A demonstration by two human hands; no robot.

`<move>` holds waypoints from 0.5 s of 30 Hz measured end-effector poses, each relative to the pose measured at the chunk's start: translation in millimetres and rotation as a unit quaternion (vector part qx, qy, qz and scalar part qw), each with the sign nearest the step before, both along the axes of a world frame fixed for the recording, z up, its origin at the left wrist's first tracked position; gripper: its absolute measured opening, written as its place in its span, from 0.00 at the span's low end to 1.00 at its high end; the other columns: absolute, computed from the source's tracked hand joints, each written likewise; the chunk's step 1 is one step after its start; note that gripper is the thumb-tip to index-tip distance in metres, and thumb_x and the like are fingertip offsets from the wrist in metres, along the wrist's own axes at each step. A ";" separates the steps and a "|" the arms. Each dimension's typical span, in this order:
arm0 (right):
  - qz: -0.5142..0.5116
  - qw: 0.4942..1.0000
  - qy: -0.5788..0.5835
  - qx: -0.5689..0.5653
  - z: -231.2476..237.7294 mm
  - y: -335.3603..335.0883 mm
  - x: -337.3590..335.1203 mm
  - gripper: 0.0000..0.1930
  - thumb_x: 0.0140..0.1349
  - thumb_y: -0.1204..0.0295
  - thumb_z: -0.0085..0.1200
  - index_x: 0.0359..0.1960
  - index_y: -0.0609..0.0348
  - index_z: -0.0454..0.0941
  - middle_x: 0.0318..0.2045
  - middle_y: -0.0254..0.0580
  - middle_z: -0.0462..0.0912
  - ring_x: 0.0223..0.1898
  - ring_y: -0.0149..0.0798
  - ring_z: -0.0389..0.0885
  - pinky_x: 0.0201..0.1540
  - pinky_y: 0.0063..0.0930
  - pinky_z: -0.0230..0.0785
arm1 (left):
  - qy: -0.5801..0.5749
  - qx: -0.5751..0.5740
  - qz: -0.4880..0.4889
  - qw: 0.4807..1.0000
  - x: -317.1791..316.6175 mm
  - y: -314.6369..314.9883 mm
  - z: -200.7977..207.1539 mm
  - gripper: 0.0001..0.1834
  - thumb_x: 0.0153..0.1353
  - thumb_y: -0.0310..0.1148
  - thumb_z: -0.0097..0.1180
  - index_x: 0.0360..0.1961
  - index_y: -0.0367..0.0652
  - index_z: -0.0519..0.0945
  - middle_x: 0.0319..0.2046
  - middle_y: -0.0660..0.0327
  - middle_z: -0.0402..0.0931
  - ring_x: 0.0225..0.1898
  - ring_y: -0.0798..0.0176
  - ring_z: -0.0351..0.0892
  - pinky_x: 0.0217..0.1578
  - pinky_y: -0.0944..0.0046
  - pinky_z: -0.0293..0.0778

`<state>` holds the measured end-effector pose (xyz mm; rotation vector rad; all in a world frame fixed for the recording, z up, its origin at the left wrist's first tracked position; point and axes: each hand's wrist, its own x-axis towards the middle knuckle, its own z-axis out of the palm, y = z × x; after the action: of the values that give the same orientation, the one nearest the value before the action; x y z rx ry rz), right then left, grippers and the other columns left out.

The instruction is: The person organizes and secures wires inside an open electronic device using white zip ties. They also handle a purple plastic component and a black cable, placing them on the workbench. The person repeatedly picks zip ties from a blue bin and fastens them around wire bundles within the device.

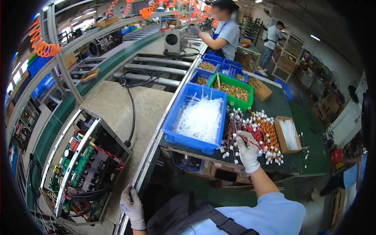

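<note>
In my gloved right hand [247,152], closed fingers hold a thin red-and-black connector cable [246,138] with a small white plug at its end. It is just above a pile of similar cables [267,131], red, black and yellow with white plugs, on the dark green bench. My gloved left hand [132,206] has its fingers curled at the metal rail [145,169] along the edge of the line. Left of that hand stands an opened metal unit [102,135] with green circuit boards [74,164] and red twisted wires showing.
A blue bin [169,131] of white cable ties, a green bin [243,105] of brass parts and a cardboard box [281,135] edge the pile. Rollers [156,70] with a black power cord [132,105] lie ahead. A co-worker [225,33] handles another unit [175,40] farther along.
</note>
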<state>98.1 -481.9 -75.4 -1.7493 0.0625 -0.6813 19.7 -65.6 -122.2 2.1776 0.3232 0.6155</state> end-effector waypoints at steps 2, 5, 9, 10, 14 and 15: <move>-0.015 0.997 -0.018 -0.070 -20.9 -9.0 -1.4 0.10 0.65 0.74 0.56 0.47 0.60 0.75 0.32 0.34 0.82 0.28 0.22 0.75 0.33 0.17 0.70 | 0.011 -0.008 -0.003 1.000 -2.5 2.8 -8.8 0.10 0.62 0.27 0.54 0.41 0.32 0.80 0.35 0.48 0.81 0.35 0.51 0.82 0.37 0.60 0.75; -0.017 1.000 0.009 -0.015 -7.3 3.3 -7.9 0.10 0.65 0.74 0.56 0.47 0.61 0.75 0.32 0.35 0.82 0.29 0.23 0.77 0.33 0.19 0.72 | 0.019 0.005 -0.006 1.000 -3.2 7.7 -11.7 0.10 0.62 0.27 0.54 0.41 0.33 0.80 0.35 0.48 0.81 0.37 0.48 0.82 0.39 0.58 0.76; 0.004 0.998 -0.022 0.057 10.1 25.8 -13.4 0.09 0.65 0.76 0.55 0.46 0.62 0.76 0.32 0.36 0.82 0.29 0.24 0.78 0.34 0.20 0.73 | -0.005 0.035 0.001 0.999 -5.8 3.6 -3.9 0.09 0.62 0.27 0.54 0.41 0.34 0.81 0.35 0.48 0.81 0.37 0.48 0.82 0.39 0.57 0.76; 0.039 0.998 -0.033 0.048 13.4 34.9 -13.2 0.09 0.64 0.76 0.56 0.45 0.62 0.77 0.33 0.38 0.82 0.30 0.26 0.79 0.34 0.21 0.73 | -0.031 0.074 -0.006 0.997 -1.5 0.3 1.4 0.09 0.62 0.27 0.54 0.40 0.34 0.81 0.35 0.48 0.81 0.37 0.48 0.82 0.39 0.57 0.76; 0.095 0.963 -0.070 -0.243 32.9 71.9 -11.4 0.08 0.57 0.79 0.61 0.38 0.64 0.80 0.31 0.45 0.83 0.30 0.37 0.83 0.35 0.28 0.73 | -0.045 -0.014 -0.028 0.999 -2.5 -1.6 6.9 0.09 0.62 0.27 0.55 0.41 0.34 0.80 0.31 0.54 0.81 0.31 0.61 0.81 0.33 0.64 0.74; 0.111 0.978 -0.064 -0.163 31.7 76.5 -10.2 0.08 0.57 0.78 0.61 0.39 0.63 0.80 0.31 0.44 0.84 0.31 0.37 0.83 0.35 0.28 0.73 | 0.053 -0.301 0.015 0.952 -17.4 -12.3 33.3 0.09 0.62 0.27 0.55 0.40 0.34 0.81 0.27 0.61 0.79 0.26 0.74 0.74 0.28 0.72 0.68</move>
<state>87.9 -405.4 -43.6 -1.9824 -0.3465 -0.6646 2.4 -77.9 -88.9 1.6182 0.5266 0.3535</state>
